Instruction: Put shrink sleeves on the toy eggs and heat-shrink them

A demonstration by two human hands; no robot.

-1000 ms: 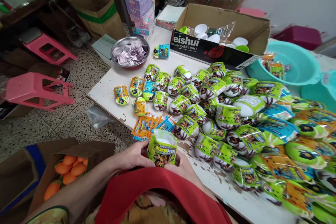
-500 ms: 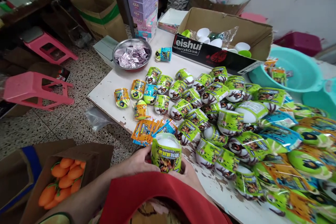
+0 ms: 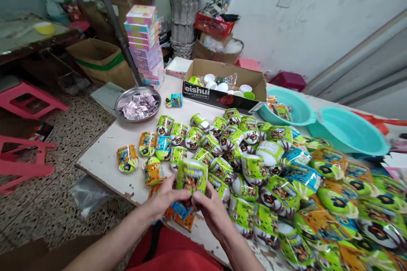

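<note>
Both hands [image 3: 190, 203] around green wrapped egg [image 3: 191, 176].

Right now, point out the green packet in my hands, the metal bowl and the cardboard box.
green packet [image 3: 191, 176], head view, printed front
metal bowl [image 3: 118, 102], head view, left rim
cardboard box [image 3: 203, 92], head view, front wall

Single head-worn view, looking forward and down, close over the table [image 3: 104, 159], wall beyond

This is a small packing workshop. The worn worktop [image 3: 104, 159] carries a heap of wrapped toy eggs [image 3: 254, 165]. At twelve o'clock stands a carton of capsule halves [image 3: 222, 89], at eleven o'clock stacked boxes [image 3: 143, 42].
</note>
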